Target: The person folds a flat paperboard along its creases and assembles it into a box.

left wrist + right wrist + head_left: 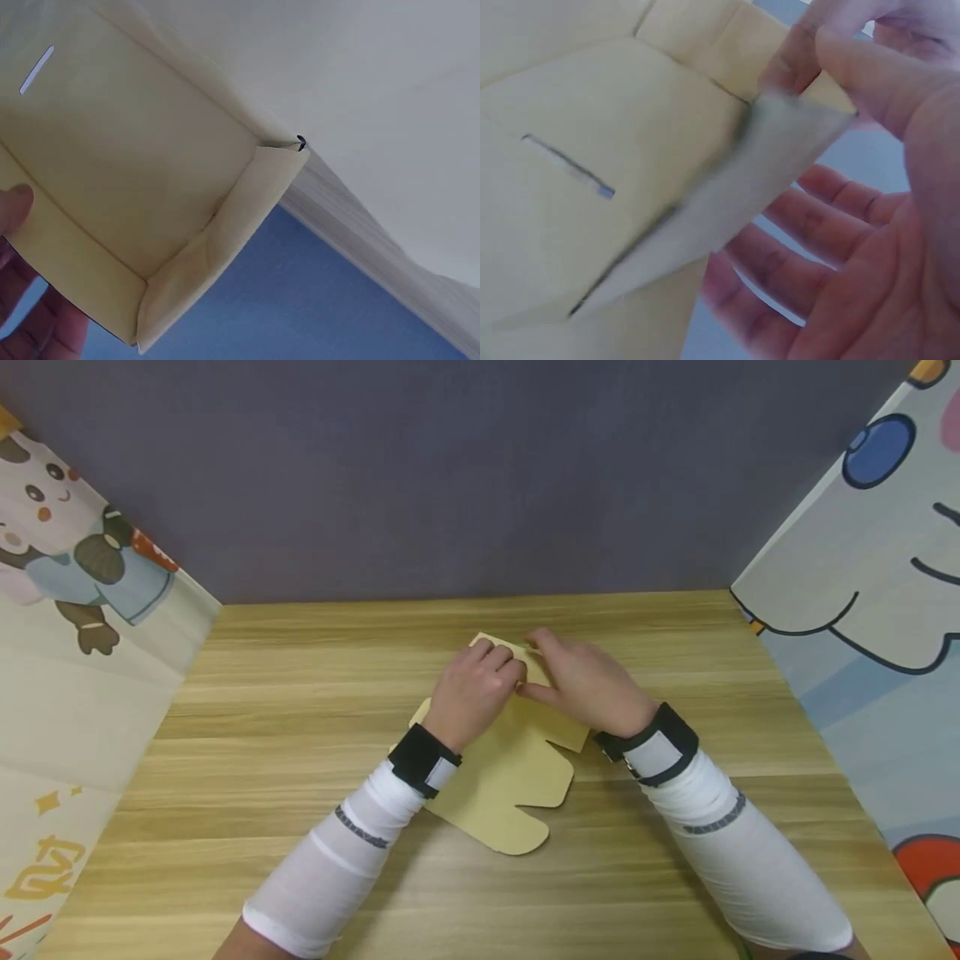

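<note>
A pale yellow cardboard box blank with rounded tabs lies at the middle of the table, its far end lifted and folded. My left hand grips an edge at that end; in the left wrist view its thumb lies on the inner face, with fingers behind. Beside it my right hand holds a turned-up flap between thumb and fingers. A short slit shows in the panel beside the flap. The hands hide part of the folds in the head view.
The wood-grain table ends at a dark grey wall. Printed cartoon panels stand along both sides, a left panel and a right panel.
</note>
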The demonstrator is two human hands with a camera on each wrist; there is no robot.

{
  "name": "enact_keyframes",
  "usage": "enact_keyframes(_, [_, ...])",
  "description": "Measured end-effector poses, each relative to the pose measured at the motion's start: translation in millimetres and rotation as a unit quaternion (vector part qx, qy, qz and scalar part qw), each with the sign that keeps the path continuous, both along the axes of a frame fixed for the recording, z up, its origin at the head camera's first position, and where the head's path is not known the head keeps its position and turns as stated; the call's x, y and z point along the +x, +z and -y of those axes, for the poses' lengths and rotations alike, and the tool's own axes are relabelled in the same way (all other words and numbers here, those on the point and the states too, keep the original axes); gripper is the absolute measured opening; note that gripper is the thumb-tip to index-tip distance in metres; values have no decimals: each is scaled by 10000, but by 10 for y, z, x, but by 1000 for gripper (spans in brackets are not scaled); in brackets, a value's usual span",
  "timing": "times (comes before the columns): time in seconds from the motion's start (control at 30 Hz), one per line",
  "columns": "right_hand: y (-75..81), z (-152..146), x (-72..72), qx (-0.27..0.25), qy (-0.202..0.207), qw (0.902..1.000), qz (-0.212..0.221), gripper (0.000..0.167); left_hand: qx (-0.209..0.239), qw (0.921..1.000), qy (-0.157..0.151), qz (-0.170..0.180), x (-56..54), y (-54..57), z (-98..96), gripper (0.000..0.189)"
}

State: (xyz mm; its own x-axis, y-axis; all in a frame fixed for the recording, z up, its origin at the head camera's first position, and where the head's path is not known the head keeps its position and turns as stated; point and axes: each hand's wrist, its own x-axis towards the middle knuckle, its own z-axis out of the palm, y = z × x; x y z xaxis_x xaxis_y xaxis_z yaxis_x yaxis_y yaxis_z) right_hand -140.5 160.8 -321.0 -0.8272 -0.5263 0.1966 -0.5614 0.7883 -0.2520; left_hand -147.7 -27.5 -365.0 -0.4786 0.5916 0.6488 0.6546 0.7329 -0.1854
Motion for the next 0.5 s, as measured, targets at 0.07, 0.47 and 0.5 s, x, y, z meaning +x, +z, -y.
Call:
enact_keyframes(0.07, [64,-5,27,-8,-65,9999,-159,69,95,9998,143,-35,-8,7,16,5])
enact_keyframes(0.47, [388,-45,347,-965,270,9836,-1498,36,905,9910,971,-190,-72,138,167,16])
enact_keyframes(0.5, [382,-44,366,-894,302,9872,-1286,32,988,9894,1044,-222,-81,152,181,16])
